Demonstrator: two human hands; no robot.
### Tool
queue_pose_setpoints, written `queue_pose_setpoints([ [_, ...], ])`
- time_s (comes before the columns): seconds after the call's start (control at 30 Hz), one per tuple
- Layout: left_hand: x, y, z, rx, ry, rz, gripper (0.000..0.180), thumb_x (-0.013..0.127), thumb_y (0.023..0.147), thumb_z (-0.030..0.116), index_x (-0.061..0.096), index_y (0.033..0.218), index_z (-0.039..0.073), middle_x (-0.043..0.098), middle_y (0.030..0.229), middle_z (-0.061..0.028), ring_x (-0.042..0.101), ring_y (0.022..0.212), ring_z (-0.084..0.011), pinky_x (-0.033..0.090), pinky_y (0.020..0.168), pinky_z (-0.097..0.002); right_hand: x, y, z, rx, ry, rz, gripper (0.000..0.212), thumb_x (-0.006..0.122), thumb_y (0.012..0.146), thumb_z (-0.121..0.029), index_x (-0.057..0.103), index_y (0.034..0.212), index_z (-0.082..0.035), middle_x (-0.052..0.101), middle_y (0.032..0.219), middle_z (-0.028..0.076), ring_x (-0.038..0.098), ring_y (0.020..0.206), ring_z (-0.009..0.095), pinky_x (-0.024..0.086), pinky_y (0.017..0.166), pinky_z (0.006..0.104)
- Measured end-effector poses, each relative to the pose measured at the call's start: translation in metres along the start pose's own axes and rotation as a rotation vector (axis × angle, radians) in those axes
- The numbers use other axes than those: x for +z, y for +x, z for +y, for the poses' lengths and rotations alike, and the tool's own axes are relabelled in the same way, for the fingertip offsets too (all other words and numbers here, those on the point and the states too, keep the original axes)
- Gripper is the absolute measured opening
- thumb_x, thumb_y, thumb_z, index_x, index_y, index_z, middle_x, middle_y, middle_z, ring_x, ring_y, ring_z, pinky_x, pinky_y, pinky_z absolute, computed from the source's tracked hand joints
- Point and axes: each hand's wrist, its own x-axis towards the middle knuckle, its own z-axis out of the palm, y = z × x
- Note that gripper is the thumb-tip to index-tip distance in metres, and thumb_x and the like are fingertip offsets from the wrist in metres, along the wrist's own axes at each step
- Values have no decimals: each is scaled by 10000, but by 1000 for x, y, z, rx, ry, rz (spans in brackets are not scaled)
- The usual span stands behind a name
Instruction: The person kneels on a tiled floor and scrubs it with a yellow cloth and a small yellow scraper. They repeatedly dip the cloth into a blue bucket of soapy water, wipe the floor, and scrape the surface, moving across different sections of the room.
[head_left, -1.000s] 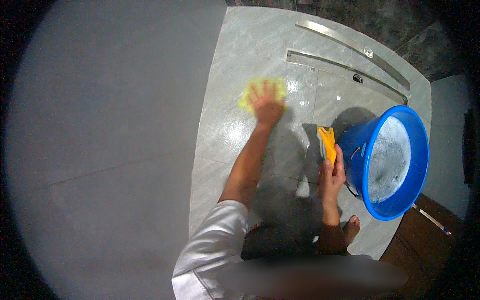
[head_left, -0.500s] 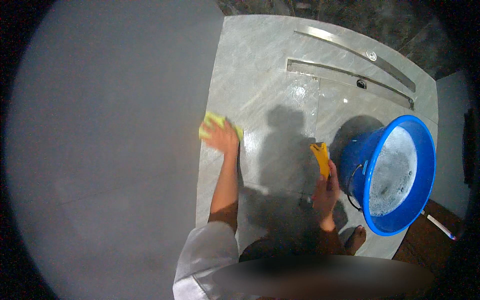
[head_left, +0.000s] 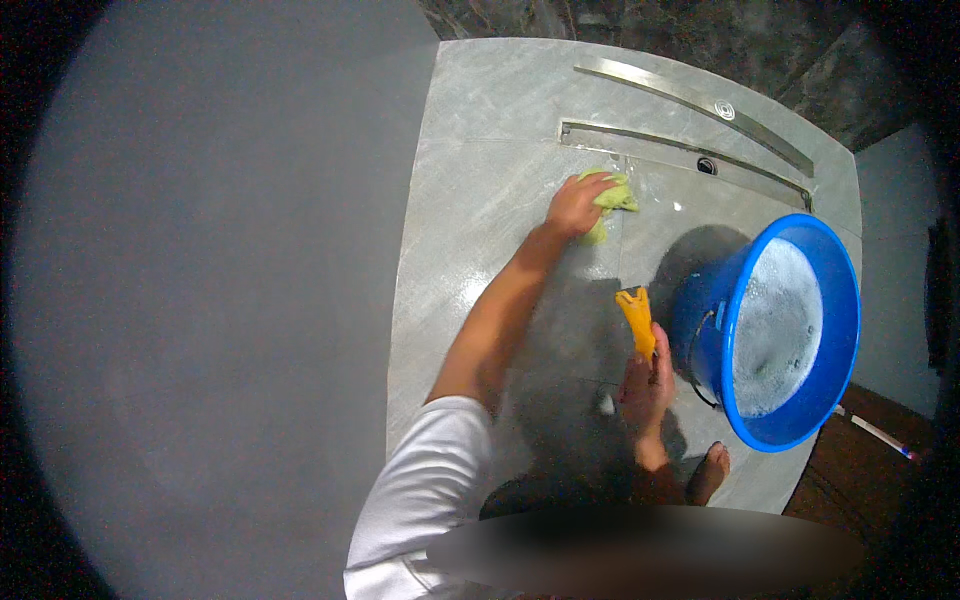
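Note:
My left hand [head_left: 575, 206] is closed on a yellow-green cloth [head_left: 617, 192], pressing it to the wet grey tile floor [head_left: 470, 190] close to the drain channel. Part of the cloth bunches out past the fingers and another part hangs below them. My right hand [head_left: 648, 395] grips a yellow scraper [head_left: 637, 318] by its lower end, its dark head pointing away from me. This hand is held just left of a blue bucket [head_left: 735, 330] with foamy water inside.
A long drain slot [head_left: 650, 147] with a round outlet crosses the far floor, its metal cover [head_left: 690, 100] lying beyond it. A grey wall [head_left: 220, 280] rises on the left. My bare foot [head_left: 711, 472] is near the bucket. A white stick-like object [head_left: 880, 436] lies at the right.
My left hand has swept the cloth right and away from me, from the wall edge to near the drain slot. My right hand keeps the scraper in about the same place.

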Motion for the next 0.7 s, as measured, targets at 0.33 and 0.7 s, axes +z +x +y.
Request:
queue_pose_setpoints([
  [0.33,-97,-217,-3,-950,785,233,574,531,747,272,405,1263,55,334,1335,-186,292,1244,-323,190,1024,-448,-3,7,16,37,-79,-130,400,435,894,-182,387,1258,-23,541,948,56,462,661,130,417,588,263],
  [0.7,-34,-137,10,-225,363,-91,580,681,641,251,501,1188,188,418,1294,-29,357,1188,-340,341,930,-467,99,122,22,-223,-158,-51,431,435,890,-216,364,1287,-63,477,876,69,443,770,157,371,653,273],
])
